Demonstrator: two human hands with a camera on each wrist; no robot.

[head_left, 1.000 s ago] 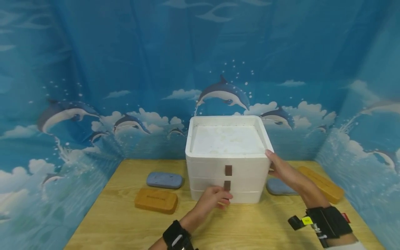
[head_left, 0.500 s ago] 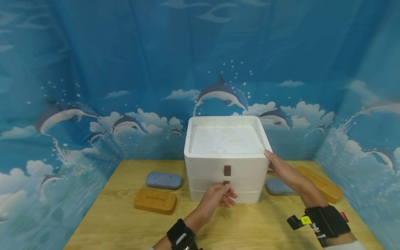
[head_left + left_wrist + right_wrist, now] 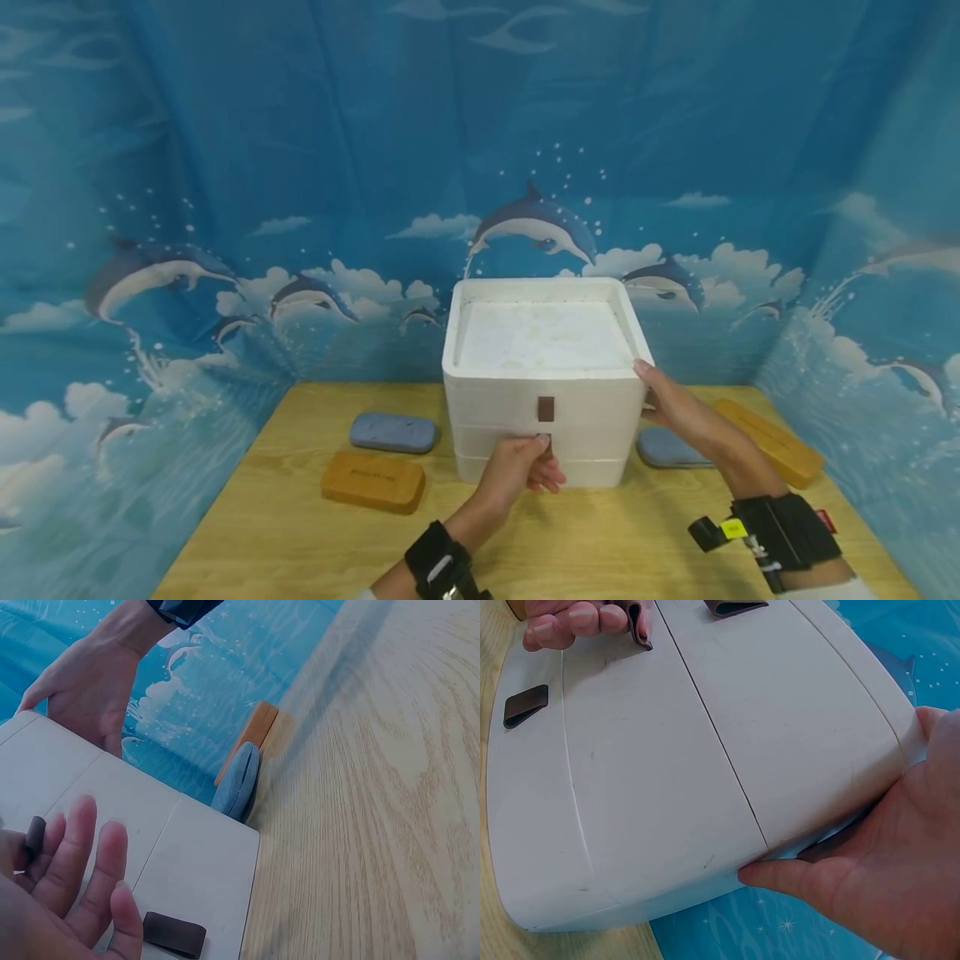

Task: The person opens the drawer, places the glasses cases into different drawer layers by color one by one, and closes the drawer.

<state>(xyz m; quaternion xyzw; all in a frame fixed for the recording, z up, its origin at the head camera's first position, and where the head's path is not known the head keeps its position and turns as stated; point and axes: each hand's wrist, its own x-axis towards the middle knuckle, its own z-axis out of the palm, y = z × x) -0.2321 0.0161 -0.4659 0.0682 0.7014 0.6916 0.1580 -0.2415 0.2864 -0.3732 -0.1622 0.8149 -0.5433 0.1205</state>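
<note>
Box (image 3: 491,400), one, near tabletop's (image 3: 592,550) back edge. Tabs (image 3: 546,409), three; left hand (image 3: 506,477) pinches middle tab (image 3: 636,621). Right hand (image 3: 681,412) rests, uncurled, on box's right side. Cases (image 3: 393,432), four, right two partly hidden.

1. Backdrop (image 3: 390,125): we see blue sheeting, softly creased, enclosing the rear and both sides.
2. On it we note printed leaping dolphins (image 3: 534,227), white clouds (image 3: 360,285) and splashing water (image 3: 156,367).
3. Surface (image 3: 600,550): we observe light wood grain, faintly shadowed, its far edge near the backdrop.
</note>
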